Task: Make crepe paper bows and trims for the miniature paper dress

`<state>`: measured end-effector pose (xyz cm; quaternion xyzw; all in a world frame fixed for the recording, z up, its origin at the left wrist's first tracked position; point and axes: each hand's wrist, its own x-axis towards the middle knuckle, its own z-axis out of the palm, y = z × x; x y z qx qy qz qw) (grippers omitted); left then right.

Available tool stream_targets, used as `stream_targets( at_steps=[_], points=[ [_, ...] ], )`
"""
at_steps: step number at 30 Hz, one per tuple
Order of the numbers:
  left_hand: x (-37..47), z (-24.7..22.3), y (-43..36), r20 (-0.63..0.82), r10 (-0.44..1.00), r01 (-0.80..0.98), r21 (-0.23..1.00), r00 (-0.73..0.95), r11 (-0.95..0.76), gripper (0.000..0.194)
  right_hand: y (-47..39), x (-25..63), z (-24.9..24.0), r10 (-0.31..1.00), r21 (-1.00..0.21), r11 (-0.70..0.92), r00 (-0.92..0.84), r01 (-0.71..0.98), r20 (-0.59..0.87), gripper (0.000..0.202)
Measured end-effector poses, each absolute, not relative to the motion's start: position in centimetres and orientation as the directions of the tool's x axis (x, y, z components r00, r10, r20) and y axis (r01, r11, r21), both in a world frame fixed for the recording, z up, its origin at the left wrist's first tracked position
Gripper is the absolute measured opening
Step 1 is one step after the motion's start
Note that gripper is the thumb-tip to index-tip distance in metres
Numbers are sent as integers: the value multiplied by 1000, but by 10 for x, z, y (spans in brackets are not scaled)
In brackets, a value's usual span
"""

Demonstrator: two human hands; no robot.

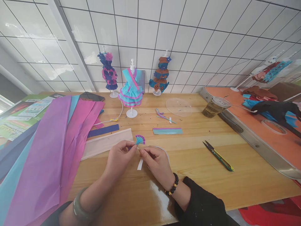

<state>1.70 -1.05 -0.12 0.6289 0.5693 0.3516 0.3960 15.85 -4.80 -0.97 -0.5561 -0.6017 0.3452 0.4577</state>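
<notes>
Both hands met over the near middle of the wooden worktop (211, 188), forearms coming in from the near edge and angling toward each other. The left hand (119, 158), with a grey-green bangle on its wrist, had its fingers (131, 150) pinched on the stem of a small pleated paper fan (140, 140) in blue and purple, which stood just above the fingertips with its folds spread toward the far side. The right hand (156, 161), wearing a dark bead bracelet (173, 185) and a black sleeve, lay close beside it, thumb and forefinger closed on a thin white strip (140, 164) that hung down to the worktop; whether those fingers also touched the fan could not be told. To the left, long sheets of purple, pink and blue crepe paper (51, 157) fanned across the worktop, with a pale sheet (107, 142) and a dark blue strip (103, 130) just beyond the hands. A blue-and-purple folded band (167, 131) lay farther out, and thread snips (218, 156) lay to the right, well apart from the hands. Along the far edge stood three small mannequins in paper dresses (131, 89) against a white tiled wall (188, 37). A clear round lid (179, 106) and a lidded cup of brownish drink (215, 106) sat far right, beside an orange board (277, 141) carrying more paper scraps.
</notes>
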Motion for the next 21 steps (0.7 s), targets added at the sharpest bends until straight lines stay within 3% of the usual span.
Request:
stream_targets(
  at_steps=[3,8,15,21],
  points=[
    [19,3,-12,-132,984,291,952,118,93,17,-47,158,-10,987,-937,119,60,329,146,24],
    [21,3,-13,-185,968,176,972,170,155,16,-46,157,-11,993,-980,34,104,195,55,23],
    [21,2,-14,-181,954,157,977,240,146,18,-45,157,-10,995,-989,-18,97,148,-3,23],
    [21,1,-14,-160,954,197,974,253,111,20,-45,157,-13,992,-974,2,121,226,30,22]
  ],
)
